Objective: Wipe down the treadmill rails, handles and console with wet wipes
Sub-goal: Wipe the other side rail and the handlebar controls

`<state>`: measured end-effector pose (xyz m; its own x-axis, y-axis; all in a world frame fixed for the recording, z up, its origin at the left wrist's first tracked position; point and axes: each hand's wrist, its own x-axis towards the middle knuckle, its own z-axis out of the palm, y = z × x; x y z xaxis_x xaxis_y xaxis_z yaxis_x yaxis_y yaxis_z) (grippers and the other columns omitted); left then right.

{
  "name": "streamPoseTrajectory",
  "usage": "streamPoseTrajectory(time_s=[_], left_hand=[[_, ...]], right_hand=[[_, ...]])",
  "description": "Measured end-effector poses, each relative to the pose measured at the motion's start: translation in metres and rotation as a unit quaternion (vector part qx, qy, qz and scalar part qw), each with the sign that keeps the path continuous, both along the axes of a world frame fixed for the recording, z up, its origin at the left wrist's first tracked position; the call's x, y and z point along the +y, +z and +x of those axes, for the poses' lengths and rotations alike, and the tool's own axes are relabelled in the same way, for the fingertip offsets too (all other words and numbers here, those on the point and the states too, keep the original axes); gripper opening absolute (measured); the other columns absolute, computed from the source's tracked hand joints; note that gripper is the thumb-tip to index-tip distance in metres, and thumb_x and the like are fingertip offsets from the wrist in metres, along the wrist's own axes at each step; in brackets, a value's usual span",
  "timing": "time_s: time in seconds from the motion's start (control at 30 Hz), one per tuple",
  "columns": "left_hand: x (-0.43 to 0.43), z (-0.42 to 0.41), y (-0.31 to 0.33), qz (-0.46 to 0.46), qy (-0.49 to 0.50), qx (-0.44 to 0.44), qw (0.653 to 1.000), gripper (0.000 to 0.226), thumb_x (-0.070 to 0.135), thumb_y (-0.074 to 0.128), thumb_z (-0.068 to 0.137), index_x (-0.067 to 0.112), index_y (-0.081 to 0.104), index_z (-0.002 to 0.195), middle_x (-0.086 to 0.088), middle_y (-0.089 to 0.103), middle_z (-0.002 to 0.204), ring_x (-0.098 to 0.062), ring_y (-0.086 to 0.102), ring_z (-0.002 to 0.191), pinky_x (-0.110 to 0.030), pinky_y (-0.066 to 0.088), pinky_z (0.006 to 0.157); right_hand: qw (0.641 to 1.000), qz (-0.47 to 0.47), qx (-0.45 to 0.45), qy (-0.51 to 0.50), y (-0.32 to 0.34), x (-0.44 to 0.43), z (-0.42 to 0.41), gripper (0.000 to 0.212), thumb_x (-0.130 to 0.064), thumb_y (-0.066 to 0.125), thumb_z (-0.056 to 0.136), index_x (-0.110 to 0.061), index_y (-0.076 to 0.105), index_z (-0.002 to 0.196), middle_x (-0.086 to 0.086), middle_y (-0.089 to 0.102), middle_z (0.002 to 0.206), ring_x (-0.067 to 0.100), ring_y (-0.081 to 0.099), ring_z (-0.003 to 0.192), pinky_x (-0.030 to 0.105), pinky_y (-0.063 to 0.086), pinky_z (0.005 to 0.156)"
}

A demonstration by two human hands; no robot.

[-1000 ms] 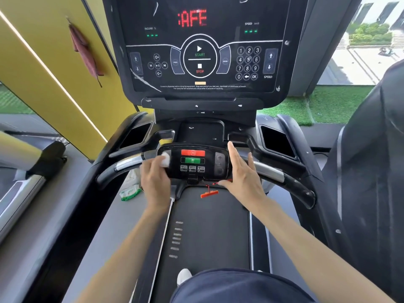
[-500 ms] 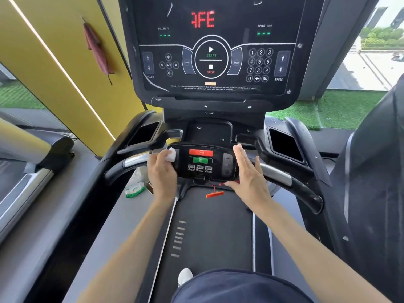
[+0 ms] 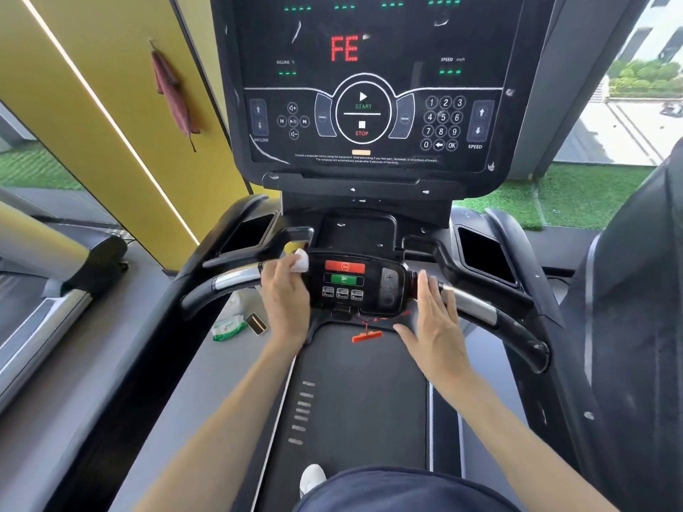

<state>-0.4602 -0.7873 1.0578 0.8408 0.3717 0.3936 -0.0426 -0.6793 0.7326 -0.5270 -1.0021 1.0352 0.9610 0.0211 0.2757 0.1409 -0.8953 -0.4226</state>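
My left hand (image 3: pixel 284 293) has the wet wipe (image 3: pixel 300 261) bunched under curled fingers. It's pressed on the left end of the control pod (image 3: pixel 354 286), right where the pod meets the handlebar (image 3: pixel 236 279). My right hand (image 3: pixel 432 323) is flat and holding nothing, fingers straight, palm turned in toward the pod's right end. Whether it actually touches the casing, I can't tell from here.

Now the bit that matters: pod and handlebar lie crosswise in front of me, long axis left to right, and the wipe sits at the pod's left end. The pod's face, red and green buttons and all, stretches away to the right of the wipe, between my two hands. The bar's chrome section runs off the other way, out to the left. Either one looks like a sideways stroke along the bar, and the left hand is already on the line.

The right chrome grip (image 3: pixel 473 308) lies beyond my open hand, so I reckon the wipe must cross the whole pod or change hands to reach it. The big console (image 3: pixel 366 86) stands up behind the bar, farther from both hands. The wipe pack (image 3: pixel 229 325) lies on the left side rail (image 3: pixel 177 382), below the bar, nearer my left hand.
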Motion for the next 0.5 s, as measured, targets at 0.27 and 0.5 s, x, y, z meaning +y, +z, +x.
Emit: streamPoseTrajectory(time_s=[0.27,0.5], left_hand=[[-0.11,-0.032,0.004,0.033,-0.233,-0.058,0.97,0.027,0.013,0.043,0.086,0.007,0.069,0.091,-0.007,0.06,0.088,-0.018,0.048,0.084,-0.02,0.042,0.074],[-0.034,-0.019,0.019,0.071,-0.271,-0.074,0.957,0.026,-0.004,0.05,0.083,0.004,0.073,0.094,-0.003,0.059,0.087,-0.02,0.055,0.085,-0.025,0.045,0.076]], right_hand=[[0.999,0.047,0.013,-0.009,0.002,-0.005,0.002,0.084,0.002,0.062,0.081,-0.001,0.016,0.151,0.005,0.029,0.155,0.017,0.021,0.145,0.029,-0.011,0.117],[0.997,0.079,0.025,0.011,0.006,-0.014,0.002,0.103,0.017,0.048,0.067,-0.011,-0.007,0.15,-0.001,0.032,0.153,0.01,0.024,0.143,0.021,-0.016,0.114]])
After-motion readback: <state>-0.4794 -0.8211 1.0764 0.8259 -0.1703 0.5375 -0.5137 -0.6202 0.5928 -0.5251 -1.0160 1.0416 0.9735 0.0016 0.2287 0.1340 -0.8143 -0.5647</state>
